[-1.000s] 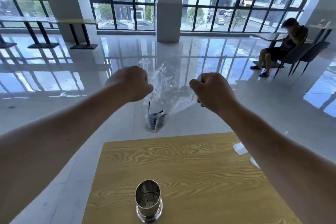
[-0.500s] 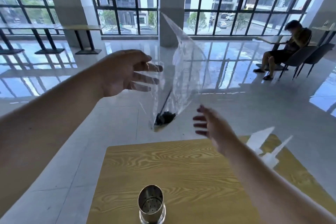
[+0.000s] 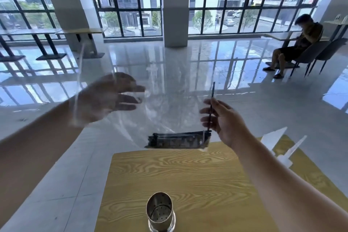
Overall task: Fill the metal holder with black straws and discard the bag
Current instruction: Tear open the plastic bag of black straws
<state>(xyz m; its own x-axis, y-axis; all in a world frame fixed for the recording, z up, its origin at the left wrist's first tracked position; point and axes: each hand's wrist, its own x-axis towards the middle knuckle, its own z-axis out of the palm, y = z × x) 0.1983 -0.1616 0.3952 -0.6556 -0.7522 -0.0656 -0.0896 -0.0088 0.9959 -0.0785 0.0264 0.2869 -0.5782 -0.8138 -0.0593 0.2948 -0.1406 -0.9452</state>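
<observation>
A clear plastic bag (image 3: 169, 111) hangs spread in the air beyond the far edge of the wooden table (image 3: 197, 179). A bundle of black straws (image 3: 177, 140) lies sideways in its bottom. One black straw (image 3: 211, 96) stands upright at the bag's right edge. My left hand (image 3: 109, 100) shows blurred through the plastic, fingers straight and spread. My right hand (image 3: 222, 120) is at the bag's right edge, fingers lightly curled where the upright straw crosses them. The perforated metal holder (image 3: 160, 211) stands upright and empty on the table's near edge, below both hands.
White strips (image 3: 276, 137) lie at the table's right corner. A person sits on a chair (image 3: 299, 49) at the far right. Tables on black legs (image 3: 49, 43) stand at the far left and a pillar (image 3: 175, 5) rises ahead. Glossy tile floor surrounds the table.
Both fists let go of the bag, which swung up. Now it hangs wide between my hands with the straws lying sideways. My right hand rose to its right edge.
</observation>
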